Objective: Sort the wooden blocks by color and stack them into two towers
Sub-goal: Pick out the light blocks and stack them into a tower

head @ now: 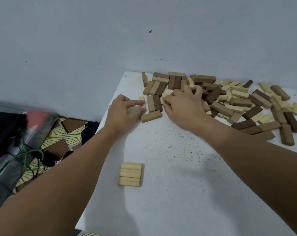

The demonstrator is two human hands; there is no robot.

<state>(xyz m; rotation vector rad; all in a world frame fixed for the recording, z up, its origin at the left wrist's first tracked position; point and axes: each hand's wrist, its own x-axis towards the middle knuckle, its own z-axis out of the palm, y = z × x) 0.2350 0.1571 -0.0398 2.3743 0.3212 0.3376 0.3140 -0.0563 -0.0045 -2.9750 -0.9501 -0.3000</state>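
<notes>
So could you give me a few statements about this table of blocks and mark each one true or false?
1. Three pale blocks lie side by side near the front of the white table. True.
2. The big pile of mixed blocks holds only dark ones. False: it mixes dark and pale blocks.
3. The left hand pinches a small pale block. True.
4. The right hand rests flat on bare table. False: its fingers curl into the pile.
5. Two finished towers stand on the table. False: only one flat layer is laid.
</notes>
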